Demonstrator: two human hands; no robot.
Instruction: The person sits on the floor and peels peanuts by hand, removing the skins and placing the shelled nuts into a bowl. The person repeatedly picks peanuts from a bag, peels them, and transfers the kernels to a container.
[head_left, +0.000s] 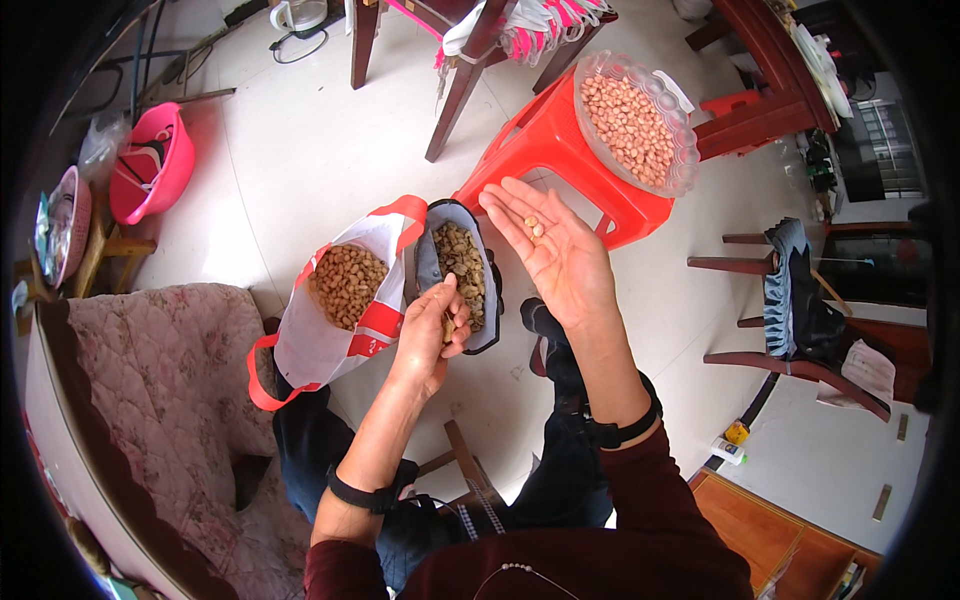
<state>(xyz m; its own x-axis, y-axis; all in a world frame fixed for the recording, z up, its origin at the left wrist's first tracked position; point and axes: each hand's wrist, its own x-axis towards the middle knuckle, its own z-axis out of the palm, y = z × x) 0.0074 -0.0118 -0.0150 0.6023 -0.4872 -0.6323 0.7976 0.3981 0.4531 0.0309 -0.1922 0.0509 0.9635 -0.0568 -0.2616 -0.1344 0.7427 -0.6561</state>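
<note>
My left hand (435, 326) is closed around what looks like a peanut shell, above the near part of a grey-lined bag (491, 300) holding empty peanut shells (459, 259). My right hand (559, 251) is palm up with a few shelled peanut kernels (534, 226) lying on its fingers. Left of the shell bag stands a white and red bag (315, 360) with red handles, filled with unshelled peanuts (349, 285). Beyond my right hand, a clear scalloped plastic bowl (686, 150) of pinkish kernels (630, 131) rests on a red plastic stool (536, 142).
A quilted floral cover (165, 390) lies at the left. Pink basins (180, 165) stand at the upper left. Dark wooden chair legs (457, 112) rise behind the bags. A wooden chair with clothes (784, 292) is at the right. My legs (562, 442) are below my arms.
</note>
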